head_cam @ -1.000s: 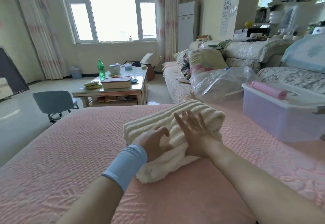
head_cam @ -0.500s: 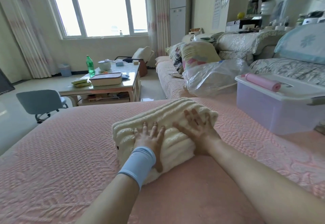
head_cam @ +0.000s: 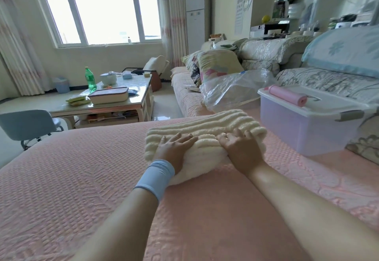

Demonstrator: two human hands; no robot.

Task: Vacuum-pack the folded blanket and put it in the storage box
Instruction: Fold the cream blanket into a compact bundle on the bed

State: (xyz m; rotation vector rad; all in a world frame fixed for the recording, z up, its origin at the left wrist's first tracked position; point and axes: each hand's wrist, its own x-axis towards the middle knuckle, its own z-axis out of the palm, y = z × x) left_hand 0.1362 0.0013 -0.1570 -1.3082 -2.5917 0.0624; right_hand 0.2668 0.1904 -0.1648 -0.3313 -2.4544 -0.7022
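- The pink quilted cover (head_cam: pixel 82 178) gives a broad, soft, flat base, which probably suits pressing a fold flat.
- The storage box (head_cam: pixel 303 135) stands on it to the right of the blanket, lid closed, near enough to take the pack later.
- A clear plastic bag (head_cam: pixel 231 90), presumably the vacuum bag, lies crumpled behind the blanket and beside the box, not yet in use.
- The folded blanket (head_cam: pixel 205 124), cream and ribbed, lies in the middle of the cover, unbagged.
- The left hand (head_cam: pixel 174 148) lies flat on its near left edge, fingers straight, pressing down and gripping nothing.
- The right hand (head_cam: pixel 240 148) presses the near right part, fingers spread and holding nothing, likely squeezing air out.
- A pink roll (head_cam: pixel 287 95) rests on the box lid.
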